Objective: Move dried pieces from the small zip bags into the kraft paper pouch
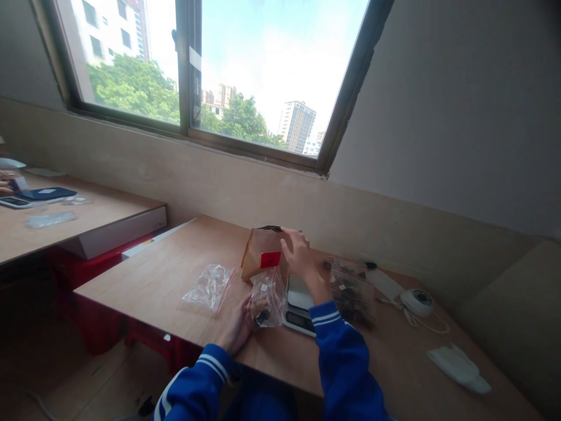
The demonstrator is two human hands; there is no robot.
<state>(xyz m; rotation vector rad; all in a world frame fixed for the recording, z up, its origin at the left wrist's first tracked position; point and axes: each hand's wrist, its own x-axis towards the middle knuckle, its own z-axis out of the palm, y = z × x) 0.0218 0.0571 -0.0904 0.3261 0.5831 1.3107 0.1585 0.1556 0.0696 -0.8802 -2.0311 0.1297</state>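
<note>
A brown paper bag (252, 257) with a red label stands upright, its dark opening at the top. My right hand (300, 254) grips its upper right side, fingers at the rim and thumb against the front. In front of it a clear zip bag (272, 298) holds light brown pieces and something dark that I cannot make out. My left hand (239, 327) is closed on the left side of this zip bag, low over the table. A white digital scale (299, 321) lies right of the zip bag, partly hidden under my right forearm.
A crumpled clear zip bag (208, 287) lies left on the table (153, 280). Filled zip bags (353, 289), a white camera-like device (416, 302) with its cable and a white tissue (460, 367) are at right. Another person's hand (5, 181) shows at a neighbouring table (100, 204).
</note>
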